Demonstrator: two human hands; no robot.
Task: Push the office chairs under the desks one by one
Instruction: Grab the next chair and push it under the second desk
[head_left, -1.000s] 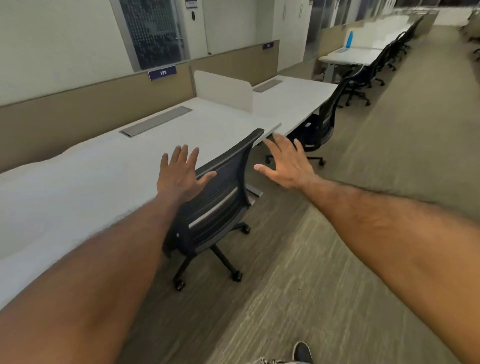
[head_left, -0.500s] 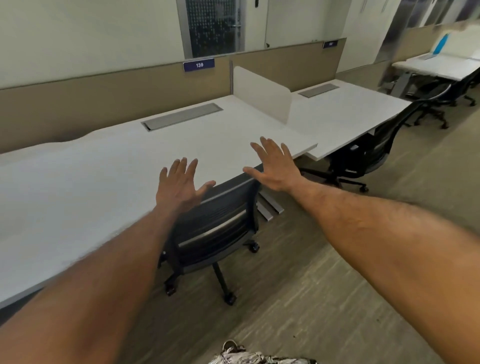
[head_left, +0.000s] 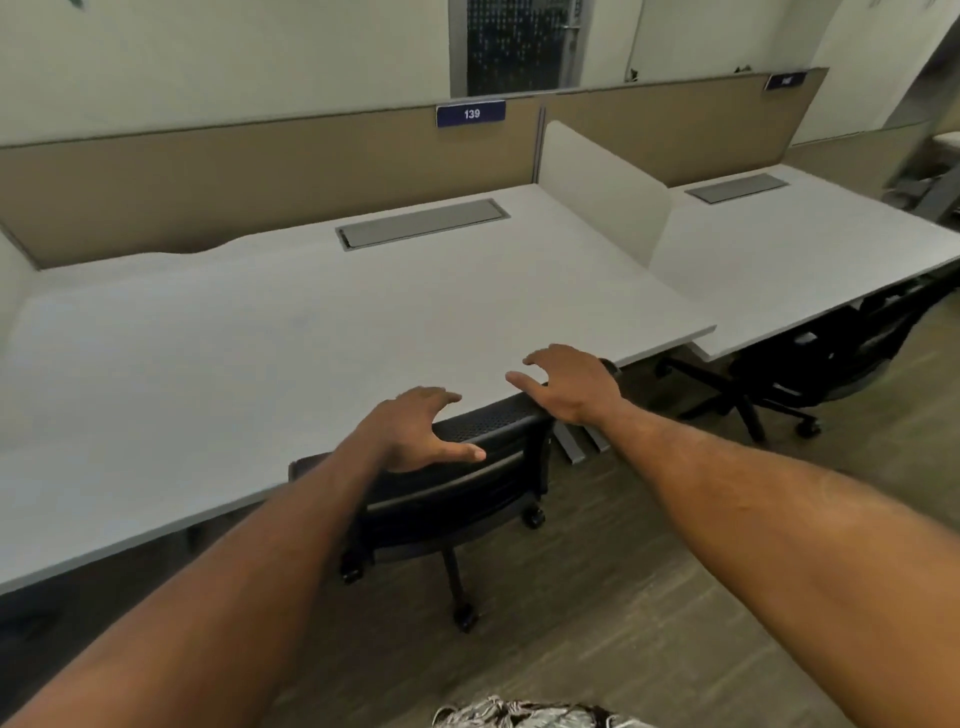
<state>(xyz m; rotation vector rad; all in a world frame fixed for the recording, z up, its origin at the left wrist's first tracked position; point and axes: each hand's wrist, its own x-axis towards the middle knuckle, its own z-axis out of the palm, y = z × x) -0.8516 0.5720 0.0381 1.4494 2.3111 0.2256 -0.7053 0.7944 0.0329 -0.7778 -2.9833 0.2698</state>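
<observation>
The black office chair (head_left: 467, 483) stands with its seat under the front edge of the white worktop (head_left: 311, 332); only the mesh backrest, part of the base and the castors remain visible on our side. Our left hand (head_left: 415, 431) rests on the top rail of the backrest, palm down, fingers spread and curved over the rail, thumb pointing right; it does not clamp the rail. Our right hand (head_left: 571, 384) lies on the right end of the same rail, fingers apart and reaching over the worktop edge, likewise unclenched. Both forearms extend straight from the lower corners of the view. A grey cable hatch (head_left: 422, 223) is set flush into the rear of the worktop. Behind it runs a tan partition (head_left: 208, 182) carrying a blue label (head_left: 470, 114) marked 139. A white divider panel (head_left: 602, 192) stands upright between this worktop and the neighbouring worktop (head_left: 810, 244) on the right. A second black chair (head_left: 826, 358) sits partly under that neighbouring surface, its star base projecting onto the wood-pattern floor (head_left: 597, 597).
</observation>
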